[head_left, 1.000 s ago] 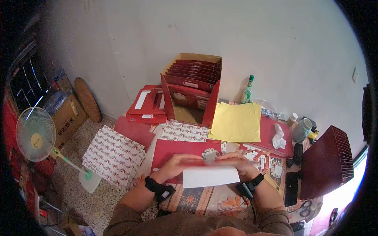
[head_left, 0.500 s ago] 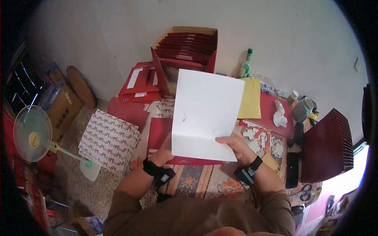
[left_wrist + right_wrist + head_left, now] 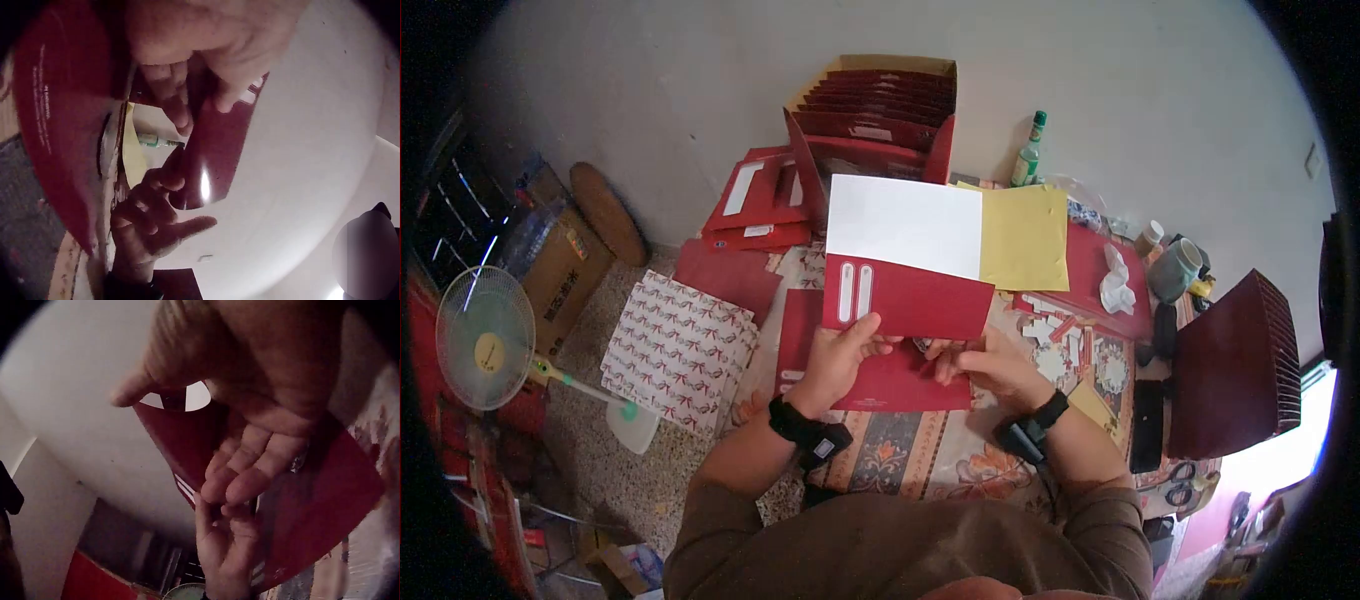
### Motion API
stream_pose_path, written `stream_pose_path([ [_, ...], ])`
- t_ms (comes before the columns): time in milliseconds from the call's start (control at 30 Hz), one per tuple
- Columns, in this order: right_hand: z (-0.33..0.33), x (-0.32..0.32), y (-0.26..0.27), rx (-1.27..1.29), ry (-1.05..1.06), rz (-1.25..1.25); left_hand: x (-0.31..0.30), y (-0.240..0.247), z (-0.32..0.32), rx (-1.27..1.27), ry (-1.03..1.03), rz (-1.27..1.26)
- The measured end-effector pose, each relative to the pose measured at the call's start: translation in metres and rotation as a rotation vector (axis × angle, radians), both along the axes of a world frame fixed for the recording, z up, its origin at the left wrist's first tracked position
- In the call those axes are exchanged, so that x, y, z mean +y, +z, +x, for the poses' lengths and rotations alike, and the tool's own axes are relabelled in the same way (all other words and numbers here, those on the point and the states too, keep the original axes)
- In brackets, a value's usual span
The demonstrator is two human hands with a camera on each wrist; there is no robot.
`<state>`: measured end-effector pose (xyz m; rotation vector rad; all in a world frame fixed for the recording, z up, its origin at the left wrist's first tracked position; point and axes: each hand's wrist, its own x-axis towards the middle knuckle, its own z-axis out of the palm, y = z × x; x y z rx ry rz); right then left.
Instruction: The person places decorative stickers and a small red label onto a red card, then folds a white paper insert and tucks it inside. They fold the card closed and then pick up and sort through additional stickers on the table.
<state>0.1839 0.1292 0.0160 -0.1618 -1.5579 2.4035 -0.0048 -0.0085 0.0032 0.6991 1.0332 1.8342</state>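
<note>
1. We see the left hand point(image 3: 837, 368) pinching a folded sheet point(image 3: 930, 298) by its lower left edge, thumb laid on the red face and fingers behind.
2. We see the right hand point(image 3: 990, 366) near the sheet's lower right edge, fingers loosely bent and thumb stretched out, gripping nothing; whether a fingertip touches the sheet we cannot tell.
3. The folded sheet is held up between us and the box, its white panel uppermost, two white rounded strips on its red part.
4. Under both hands we find a red board point(image 3: 880, 395) lying flat on the table point(image 3: 990, 465), which wears a floral cloth.
5. To our right lie white cutouts point(image 3: 1052, 360), and beyond them a crumpled tissue point(image 3: 1116, 280).
6. A yellow sheet point(image 3: 1030, 240) shows behind the folded one, with a green-capped bottle point(image 3: 1027, 162) past it.
7. Farthest ahead stands the divided red box point(image 3: 870, 125); leftward we see patterned sheets point(image 3: 680, 350).
</note>
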Motion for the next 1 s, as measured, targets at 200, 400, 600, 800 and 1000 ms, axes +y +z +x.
stream_pose_path([
  [200,-0.005,-0.008,-0.011,-0.109,-0.256,0.041,0.0,0.0,0.009,0.07,-0.041,0.002],
  [400,-0.005,-0.008,-0.006,-0.118,-0.345,0.012,0.001,-0.001,0.011,-0.021,-0.11,0.04],
  [600,-0.001,0.0,-0.005,-0.126,-0.39,0.033,0.001,0.006,-0.002,-0.066,-0.175,0.012],
  [800,0.002,0.006,-0.002,-0.167,-0.374,0.081,-0.004,0.011,-0.013,0.169,-0.129,-0.083],
  [1000,0.001,0.009,0.003,0.011,-0.398,-0.084,-0.008,0.014,-0.017,0.19,-0.137,-0.118],
])
